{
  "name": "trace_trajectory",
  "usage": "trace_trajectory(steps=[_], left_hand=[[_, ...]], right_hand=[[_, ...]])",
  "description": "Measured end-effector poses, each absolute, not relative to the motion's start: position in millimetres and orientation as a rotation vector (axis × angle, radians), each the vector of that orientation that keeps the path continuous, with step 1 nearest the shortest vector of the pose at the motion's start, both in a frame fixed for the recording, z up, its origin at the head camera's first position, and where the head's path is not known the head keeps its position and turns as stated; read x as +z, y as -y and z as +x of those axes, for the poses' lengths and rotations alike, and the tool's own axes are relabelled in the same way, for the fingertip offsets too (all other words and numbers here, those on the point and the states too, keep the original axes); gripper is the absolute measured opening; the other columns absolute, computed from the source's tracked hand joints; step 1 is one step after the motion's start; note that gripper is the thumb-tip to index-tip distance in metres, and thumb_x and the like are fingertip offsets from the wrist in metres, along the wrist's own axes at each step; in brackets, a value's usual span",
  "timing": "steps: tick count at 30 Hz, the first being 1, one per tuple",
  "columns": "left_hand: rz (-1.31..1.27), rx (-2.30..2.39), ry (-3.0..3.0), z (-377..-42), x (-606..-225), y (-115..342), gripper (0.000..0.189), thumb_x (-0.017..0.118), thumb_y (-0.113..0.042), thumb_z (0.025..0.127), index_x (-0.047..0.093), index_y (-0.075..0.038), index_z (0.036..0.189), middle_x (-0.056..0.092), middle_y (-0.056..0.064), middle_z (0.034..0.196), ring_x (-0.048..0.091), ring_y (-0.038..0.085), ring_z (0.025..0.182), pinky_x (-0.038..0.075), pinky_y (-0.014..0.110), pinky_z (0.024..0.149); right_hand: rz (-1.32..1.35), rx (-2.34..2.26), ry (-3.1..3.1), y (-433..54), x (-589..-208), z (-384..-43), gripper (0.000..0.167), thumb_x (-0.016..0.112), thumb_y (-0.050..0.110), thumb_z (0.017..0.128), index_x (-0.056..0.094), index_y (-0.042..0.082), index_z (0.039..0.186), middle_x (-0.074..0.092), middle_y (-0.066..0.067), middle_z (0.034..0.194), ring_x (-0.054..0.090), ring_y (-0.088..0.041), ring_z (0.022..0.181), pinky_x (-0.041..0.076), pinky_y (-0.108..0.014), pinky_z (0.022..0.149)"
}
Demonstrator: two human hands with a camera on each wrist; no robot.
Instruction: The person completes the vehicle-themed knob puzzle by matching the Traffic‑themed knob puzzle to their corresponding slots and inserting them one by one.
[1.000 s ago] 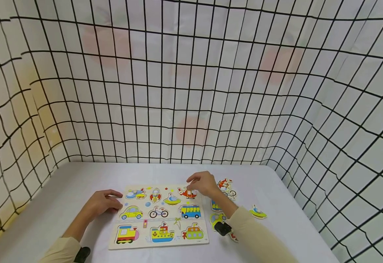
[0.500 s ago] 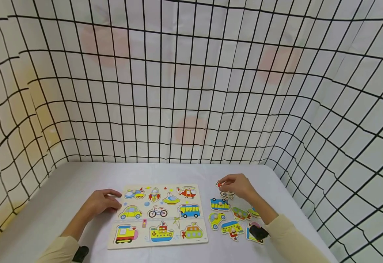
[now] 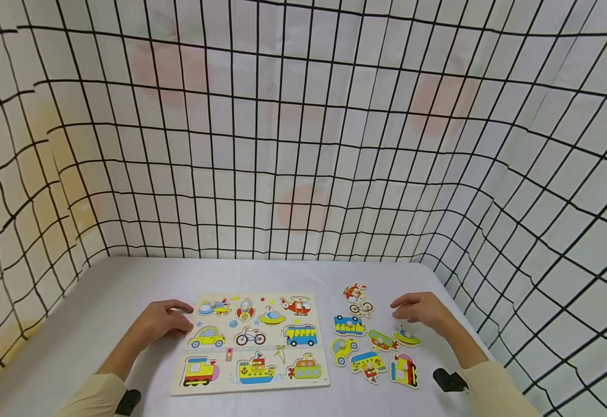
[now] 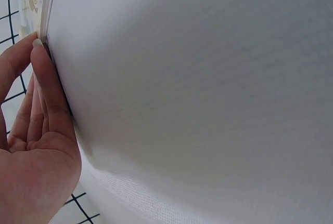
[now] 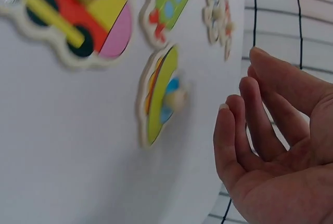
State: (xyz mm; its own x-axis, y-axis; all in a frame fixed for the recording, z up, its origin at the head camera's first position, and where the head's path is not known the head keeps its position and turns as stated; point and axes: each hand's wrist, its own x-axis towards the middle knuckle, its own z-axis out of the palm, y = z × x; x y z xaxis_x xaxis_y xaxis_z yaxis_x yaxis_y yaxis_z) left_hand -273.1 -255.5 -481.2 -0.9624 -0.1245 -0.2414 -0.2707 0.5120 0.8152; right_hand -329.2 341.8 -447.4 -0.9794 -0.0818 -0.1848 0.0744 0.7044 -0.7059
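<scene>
My left hand (image 3: pixel 163 321) rests at the left edge of a wooden puzzle board (image 3: pixel 251 389), fingers relaxed, thumb and forefinger touching its edge in the left wrist view. Printed on the board are vehicles, among them a red helicopter (image 3: pixel 296 305) and a blue bus (image 3: pixel 301 335). My right hand (image 3: pixel 422 308) hovers empty with loosely bent fingers, right of the loose pieces. Nearest to it lies a knobbed flying saucer piece (image 3: pixel 406 336), apart from the fingers in the right wrist view. A loose helicopter piece (image 3: pixel 354 292) overlaps a bicycle piece (image 3: pixel 361 308).
More loose knobbed pieces lie right of the board: a bus (image 3: pixel 349 325), a car (image 3: pixel 343 351), a submarine (image 3: pixel 382 340), a ship (image 3: pixel 368 363) and a train (image 3: pixel 404 370). Black netting (image 3: pixel 309 174) over white cloth walls surrounds the white table (image 3: pixel 262 275).
My right hand has moved rightward from above the board's helicopter, past the loose helicopter and bicycle pieces, to beyond the flying saucer piece. The left hand has stayed at the board's edge.
</scene>
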Motion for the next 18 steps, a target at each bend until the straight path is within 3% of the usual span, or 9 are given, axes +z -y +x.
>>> trace_trajectory(steps=[11,18], left_hand=[[-0.34,1.447,-2.583,-275,-482,255,0.05,0.083,-0.014,0.08,0.065,0.001,0.124,0.075,0.008,0.089,0.064,0.018,0.067,0.053,0.03,0.064],[-0.348,1.434,-2.592,-275,-482,256,0.05,0.083,-0.014,0.08,0.066,0.001,0.124,0.073,0.006,0.088,0.064,0.019,0.067,0.052,0.03,0.064]], right_hand=[[0.035,-1.084,-2.629,-384,-473,-323,0.028,0.079,0.023,0.085,0.077,0.009,0.109,0.076,-0.005,0.11,0.065,-0.015,0.092,0.052,-0.032,0.077],[-0.052,-1.156,-2.538,-391,-477,-320,0.031,0.079,0.018,0.085,0.075,0.003,0.112,0.075,-0.008,0.112,0.066,-0.017,0.092,0.052,-0.034,0.077]])
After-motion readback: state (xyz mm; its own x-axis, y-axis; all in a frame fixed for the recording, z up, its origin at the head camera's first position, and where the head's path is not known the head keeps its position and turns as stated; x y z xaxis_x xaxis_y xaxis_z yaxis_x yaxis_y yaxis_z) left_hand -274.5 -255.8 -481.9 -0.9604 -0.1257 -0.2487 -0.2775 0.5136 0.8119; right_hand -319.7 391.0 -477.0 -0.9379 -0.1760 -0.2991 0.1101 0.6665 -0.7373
